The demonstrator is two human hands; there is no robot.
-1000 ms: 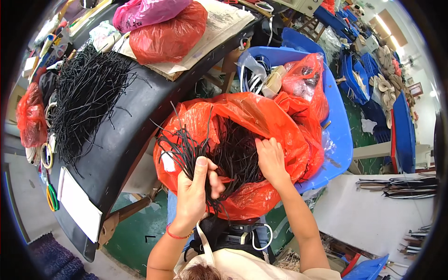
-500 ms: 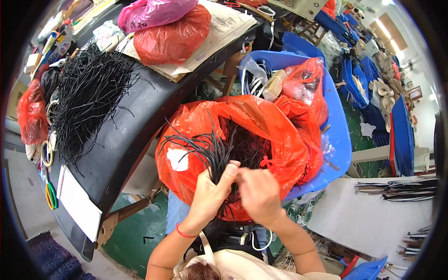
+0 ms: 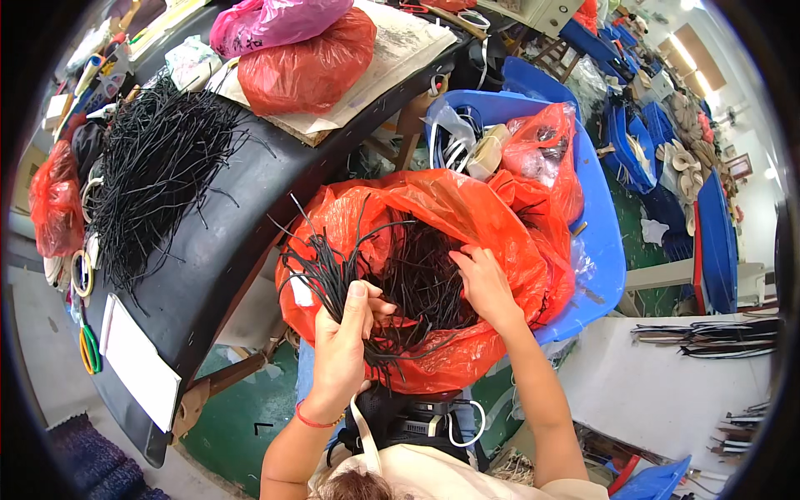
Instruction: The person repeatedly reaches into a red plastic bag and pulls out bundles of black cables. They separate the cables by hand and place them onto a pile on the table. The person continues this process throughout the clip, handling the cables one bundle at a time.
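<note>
A bunch of thin black cords (image 3: 327,271) is gripped in my left hand (image 3: 342,333), its loose ends fanning out above the thumb and more strands hanging below. My left hand is over the near left part of a red plastic bag (image 3: 517,250). Inside the bag's mouth lies a tangled heap of black cords (image 3: 427,283). My right hand (image 3: 486,282) reaches over the heap at the right side of the opening, its fingers loosely bent and apart, close to the cords and the bag's inner wall. I see nothing held in it.
The bag rests against a blue plastic bin (image 3: 604,250) that holds another red bag (image 3: 546,158). On the black curved table (image 3: 242,217) lie a large pile of black cords (image 3: 158,167), filled bags and a white pad (image 3: 140,362). More strips (image 3: 708,337) lie on a white surface at right.
My hands have moved apart. My left hand went left with the black cords; my right hand left the bunch and moved up and right, over the heap in the bag.
</note>
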